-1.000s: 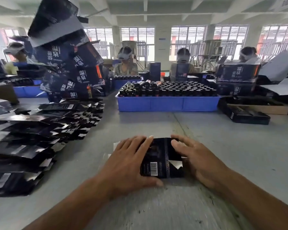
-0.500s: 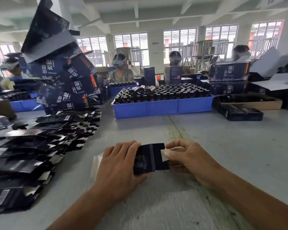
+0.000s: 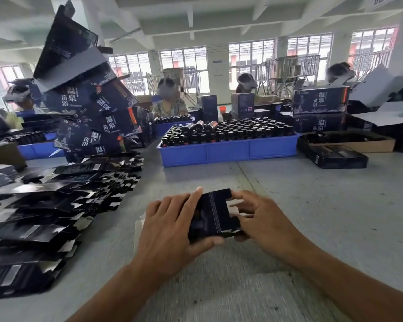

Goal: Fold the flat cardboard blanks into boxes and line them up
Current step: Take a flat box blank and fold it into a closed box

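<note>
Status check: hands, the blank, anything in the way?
Left hand and right hand both grip the dark blank, lifted off the table. Flat blank stack sits left, clear of it.

I hold a dark, glossy cardboard blank [image 3: 213, 213] between both hands just above the grey table top [image 3: 323, 205]. My left hand [image 3: 172, 228] lies over its left part, fingers stretched across the top and thumb curled under the near edge. My right hand [image 3: 263, 220] grips its right end, fingers curled round the notched flaps (their exact fold is hard to make out). To my left lies a wide heap of flat black blanks [image 3: 49, 212], with a leaning stack of dark printed cartons [image 3: 91, 108] behind it. Straight ahead stands a blue plastic tray [image 3: 228, 152] packed with dark bottles [image 3: 230, 131].
</note>
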`<act>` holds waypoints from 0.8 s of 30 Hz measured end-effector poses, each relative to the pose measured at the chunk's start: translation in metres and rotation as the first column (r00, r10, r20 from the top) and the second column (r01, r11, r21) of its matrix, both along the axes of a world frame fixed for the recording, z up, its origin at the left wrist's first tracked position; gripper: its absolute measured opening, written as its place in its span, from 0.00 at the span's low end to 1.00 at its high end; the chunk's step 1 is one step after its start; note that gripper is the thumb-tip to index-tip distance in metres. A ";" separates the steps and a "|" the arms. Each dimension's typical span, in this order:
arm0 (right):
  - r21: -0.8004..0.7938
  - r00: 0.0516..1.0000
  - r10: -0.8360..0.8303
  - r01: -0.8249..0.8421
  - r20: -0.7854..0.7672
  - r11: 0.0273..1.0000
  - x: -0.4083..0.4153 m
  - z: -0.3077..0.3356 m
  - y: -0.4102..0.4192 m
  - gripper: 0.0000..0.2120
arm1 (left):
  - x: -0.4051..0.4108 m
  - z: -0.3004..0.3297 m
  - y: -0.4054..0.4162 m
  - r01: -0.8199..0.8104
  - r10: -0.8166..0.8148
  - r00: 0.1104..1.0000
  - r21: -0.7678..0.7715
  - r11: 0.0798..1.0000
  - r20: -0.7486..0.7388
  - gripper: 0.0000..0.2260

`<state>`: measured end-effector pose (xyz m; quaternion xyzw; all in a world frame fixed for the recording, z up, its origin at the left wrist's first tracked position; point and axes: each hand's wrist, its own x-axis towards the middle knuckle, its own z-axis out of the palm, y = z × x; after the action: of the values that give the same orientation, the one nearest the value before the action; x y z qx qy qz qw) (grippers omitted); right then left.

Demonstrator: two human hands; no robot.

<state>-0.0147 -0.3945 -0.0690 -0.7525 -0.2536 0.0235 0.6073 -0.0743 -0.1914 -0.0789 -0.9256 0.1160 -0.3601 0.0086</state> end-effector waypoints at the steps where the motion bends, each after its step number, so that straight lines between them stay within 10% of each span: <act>1: -0.007 0.999 -0.013 0.013 0.037 1.000 -0.001 0.000 0.001 0.17 | -0.001 0.001 0.000 0.008 -0.008 1.000 -0.021 1.000 0.004 0.42; 24: -0.065 0.878 -0.119 0.168 0.464 0.984 -0.012 0.006 0.000 0.20 | -0.005 0.010 -0.001 0.149 -0.148 0.987 -0.002 0.989 0.070 0.24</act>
<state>-0.0267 -0.3943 -0.0630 -0.7839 -0.3315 -0.1867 0.4907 -0.0789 -0.1923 -0.0684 -0.9014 0.1828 -0.3922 -0.0176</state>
